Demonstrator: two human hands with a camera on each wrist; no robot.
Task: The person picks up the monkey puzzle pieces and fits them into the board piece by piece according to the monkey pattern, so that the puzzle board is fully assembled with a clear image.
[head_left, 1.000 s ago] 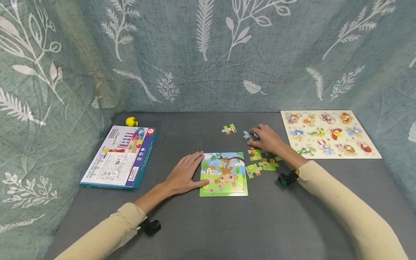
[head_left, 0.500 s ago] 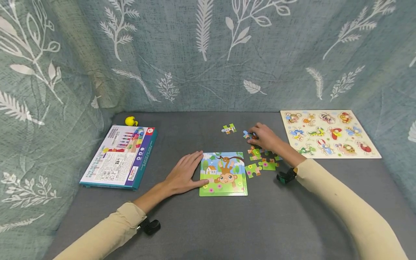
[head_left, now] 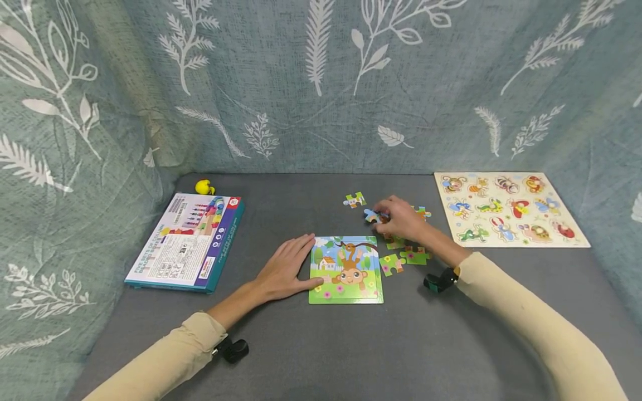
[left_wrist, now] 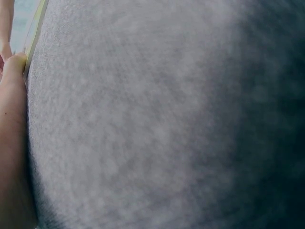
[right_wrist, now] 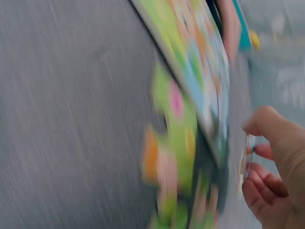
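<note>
The right hand point(head_left: 403, 218) pinches a blue puzzle piece point(head_left: 371, 215) between thumb and fingertips, just above the grey tabletop point(head_left: 321, 345), behind the monkey puzzle point(head_left: 346, 269) and near its far right corner. The right wrist view is badly blurred, but it seems to show the curled fingers point(right_wrist: 267, 191) with the thin piece edge-on between them.

The left hand point(head_left: 287, 268) lies flat, fingers straight, on the tabletop against the puzzle's left edge, thumb touching the lower part of the board. In the left wrist view only the side of the hand point(left_wrist: 12, 143) and the grey cloth show.

The puzzle sits near the middle of the tabletop. Loose green pieces point(head_left: 401, 257) lie just beside its right edge, partly under the right wrist. One more piece point(head_left: 355, 200) lies apart toward the back edge, and another point(head_left: 422, 211) shows behind the right hand.

An animal peg board point(head_left: 509, 208) lies at the back right corner. A flat box point(head_left: 186, 241) lies along the left edge, with a small yellow toy point(head_left: 203, 187) behind it at the back left corner.
</note>
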